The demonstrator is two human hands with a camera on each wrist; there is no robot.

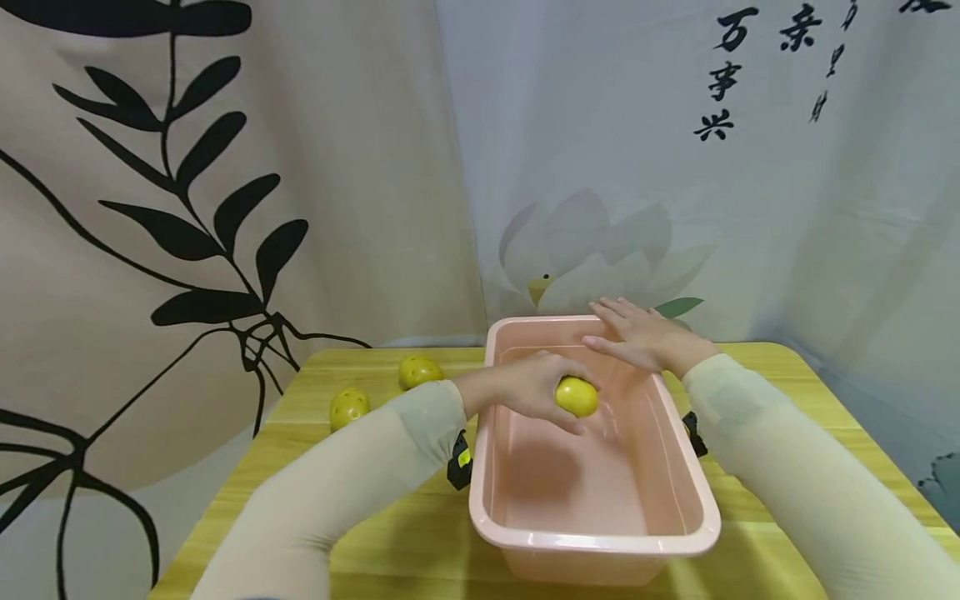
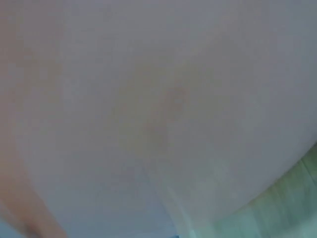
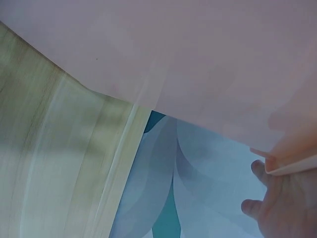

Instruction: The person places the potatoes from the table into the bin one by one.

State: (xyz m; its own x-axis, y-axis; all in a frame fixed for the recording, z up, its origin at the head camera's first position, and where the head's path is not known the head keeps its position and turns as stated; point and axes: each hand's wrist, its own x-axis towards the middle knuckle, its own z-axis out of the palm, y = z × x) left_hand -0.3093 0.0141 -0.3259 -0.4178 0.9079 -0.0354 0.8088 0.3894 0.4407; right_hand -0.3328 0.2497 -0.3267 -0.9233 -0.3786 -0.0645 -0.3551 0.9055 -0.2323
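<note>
My left hand (image 1: 534,385) reaches over the left rim of a pink plastic basin (image 1: 600,543) and grips a round yellow fruit (image 1: 577,397), thumb and fingers curled about it, above the basin's inside. At the far right corner, my right hand (image 1: 641,337) lies across the rim with fingers extended. In the right wrist view, that right hand (image 3: 287,208) shows at the basin's edge, fingertips beyond the wall (image 3: 198,59). The blurred pink basin wall (image 2: 223,99) fills most of the left wrist view, which hides the fruit.
Two more yellow fruits, one nearer (image 1: 349,409) and one farther back (image 1: 420,372), lie left of the basin on the wooden table (image 1: 405,533). Behind the table hangs a printed curtain (image 1: 360,167). Black wrist devices (image 1: 460,462) partly show beside the basin.
</note>
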